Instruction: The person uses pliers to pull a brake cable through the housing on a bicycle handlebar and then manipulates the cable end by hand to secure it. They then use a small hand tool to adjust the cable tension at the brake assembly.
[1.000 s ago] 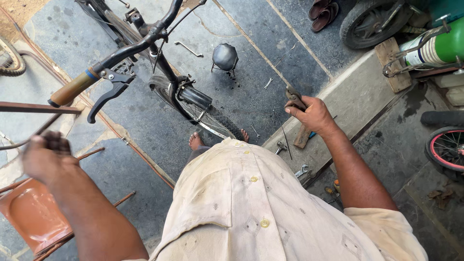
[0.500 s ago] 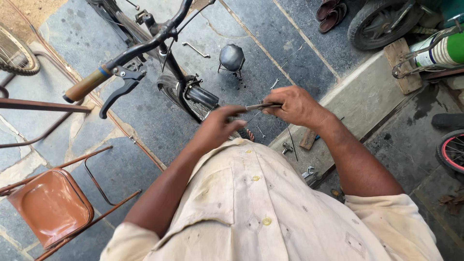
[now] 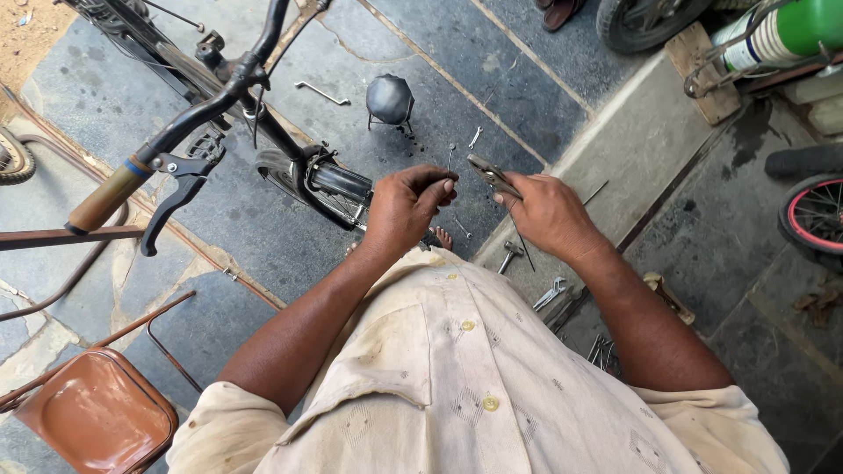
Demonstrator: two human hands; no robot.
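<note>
Head view, looking down past the shirt front. Left hand (image 3: pixel 406 204) clenched around a thin metal pin (image 3: pixel 450 159), long axis near upright, tip pointing away from the body. Right hand (image 3: pixel 546 209) grasping pliers (image 3: pixel 490 174), nose aimed left toward the pin, just beside it, not touching. Both held above the bicycle wheel (image 3: pixel 318 186) and stone floor (image 3: pixel 492 79); right grip nearer.

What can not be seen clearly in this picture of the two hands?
- Head view: the thin metal pin in the left hand is too small to identify.
- The pliers handles are hidden inside the right hand.
- The bicycle is cut off by the top edge.
</note>
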